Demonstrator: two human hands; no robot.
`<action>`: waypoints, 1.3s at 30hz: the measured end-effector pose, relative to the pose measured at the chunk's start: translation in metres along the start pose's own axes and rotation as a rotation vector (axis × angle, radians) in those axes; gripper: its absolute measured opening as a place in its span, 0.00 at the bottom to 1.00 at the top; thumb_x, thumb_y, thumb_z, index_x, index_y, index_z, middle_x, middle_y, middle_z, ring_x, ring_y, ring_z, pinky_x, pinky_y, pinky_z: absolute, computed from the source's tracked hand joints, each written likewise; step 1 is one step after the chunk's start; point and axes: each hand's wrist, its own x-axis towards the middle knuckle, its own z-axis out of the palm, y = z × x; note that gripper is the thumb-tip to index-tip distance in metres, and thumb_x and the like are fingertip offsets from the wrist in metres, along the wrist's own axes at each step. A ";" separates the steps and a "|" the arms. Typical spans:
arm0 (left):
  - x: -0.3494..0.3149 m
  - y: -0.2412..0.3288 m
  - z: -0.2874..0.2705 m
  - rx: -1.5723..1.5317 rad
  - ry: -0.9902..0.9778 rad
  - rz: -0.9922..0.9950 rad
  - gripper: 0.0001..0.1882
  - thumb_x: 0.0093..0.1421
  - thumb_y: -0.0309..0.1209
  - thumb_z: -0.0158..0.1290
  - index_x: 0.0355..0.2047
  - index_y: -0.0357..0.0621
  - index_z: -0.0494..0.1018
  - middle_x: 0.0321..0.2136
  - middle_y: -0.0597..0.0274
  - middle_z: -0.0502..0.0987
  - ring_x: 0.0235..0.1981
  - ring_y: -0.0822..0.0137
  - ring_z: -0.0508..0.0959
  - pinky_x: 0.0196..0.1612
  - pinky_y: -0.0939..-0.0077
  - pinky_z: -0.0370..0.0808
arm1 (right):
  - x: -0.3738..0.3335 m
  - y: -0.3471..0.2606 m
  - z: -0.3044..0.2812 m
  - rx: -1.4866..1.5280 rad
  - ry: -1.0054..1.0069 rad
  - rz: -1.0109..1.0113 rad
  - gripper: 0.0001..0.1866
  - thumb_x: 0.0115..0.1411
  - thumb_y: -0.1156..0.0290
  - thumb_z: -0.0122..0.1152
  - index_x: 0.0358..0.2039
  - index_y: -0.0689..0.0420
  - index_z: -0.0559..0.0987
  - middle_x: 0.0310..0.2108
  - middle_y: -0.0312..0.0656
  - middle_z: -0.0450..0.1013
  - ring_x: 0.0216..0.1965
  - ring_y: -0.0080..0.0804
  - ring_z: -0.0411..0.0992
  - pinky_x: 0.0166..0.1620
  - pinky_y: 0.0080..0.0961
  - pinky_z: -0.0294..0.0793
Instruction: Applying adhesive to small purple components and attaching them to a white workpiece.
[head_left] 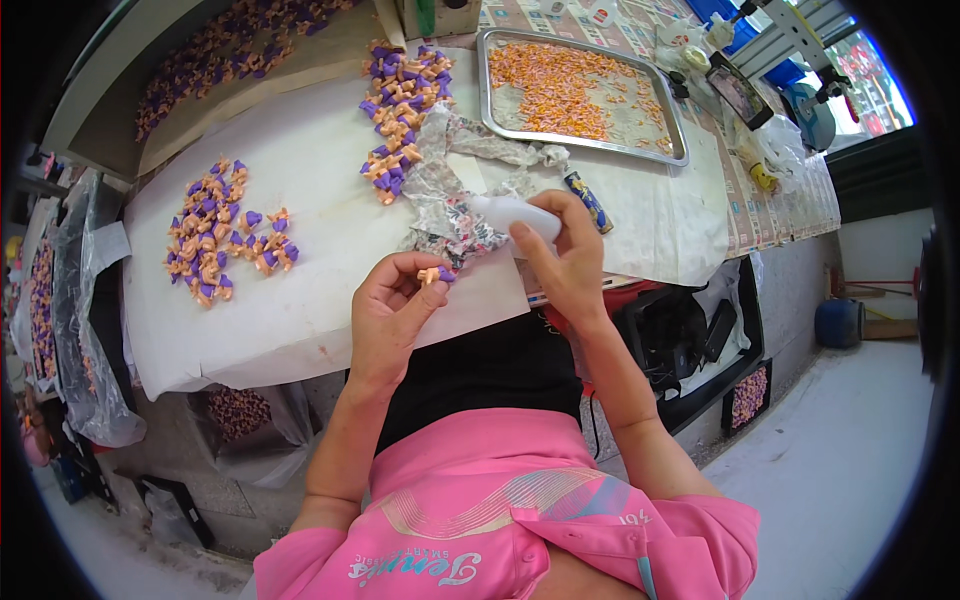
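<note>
Between the thumb and fingers of my left hand [392, 310] is a small peach-and-purple plastic figure part [436, 275]. My right hand [568, 262] is wrapped round a white squeeze bottle [518, 216], tilted so its narrow end points left, above and apart from the figure part. Beneath the bottle lies a crumpled patterned cloth [440, 190]. A blue tube-shaped thing [588, 200] rests just beyond my right hand. To the left, a loose heap of like peach-and-purple parts [205, 230] lies on the white table covering [300, 330]. Another row of them [405, 110] stretches beyond the cloth.
A metal tray [590, 142] of small orange and pink pieces stands at the back right. A phone on a stand [738, 92] is farther right. More peach-and-purple parts [235, 50] lie at the far left. Below the table's right edge is a black bin [690, 335].
</note>
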 end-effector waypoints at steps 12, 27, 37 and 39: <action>-0.001 0.004 0.006 0.000 0.014 -0.040 0.11 0.58 0.21 0.56 0.42 0.36 0.73 0.34 0.64 0.76 0.33 0.77 0.75 0.39 0.82 0.75 | 0.048 -0.003 -0.025 -0.546 -0.139 -0.336 0.10 0.57 0.70 0.63 0.38 0.59 0.79 0.37 0.43 0.76 0.41 0.39 0.72 0.45 0.31 0.69; -0.008 0.008 0.009 0.009 -0.016 -0.046 0.11 0.58 0.20 0.55 0.43 0.37 0.72 0.38 0.61 0.77 0.36 0.76 0.74 0.40 0.81 0.73 | 0.173 0.014 -0.033 -1.065 -0.275 -0.393 0.05 0.54 0.71 0.60 0.31 0.55 0.82 0.33 0.42 0.74 0.42 0.43 0.69 0.47 0.34 0.68; -0.009 0.011 0.005 0.003 -0.017 -0.044 0.12 0.58 0.21 0.56 0.43 0.37 0.72 0.38 0.61 0.77 0.35 0.76 0.74 0.40 0.81 0.74 | 0.160 0.015 -0.038 -0.862 -0.045 -0.513 0.05 0.58 0.72 0.57 0.31 0.60 0.76 0.29 0.45 0.73 0.36 0.41 0.70 0.42 0.35 0.69; -0.008 0.010 0.004 -0.007 -0.017 -0.043 0.12 0.58 0.21 0.56 0.43 0.37 0.72 0.38 0.61 0.77 0.35 0.76 0.74 0.40 0.81 0.74 | 0.149 0.005 -0.039 -0.762 -0.049 -0.454 0.05 0.59 0.72 0.57 0.32 0.61 0.76 0.29 0.44 0.73 0.34 0.37 0.71 0.40 0.31 0.70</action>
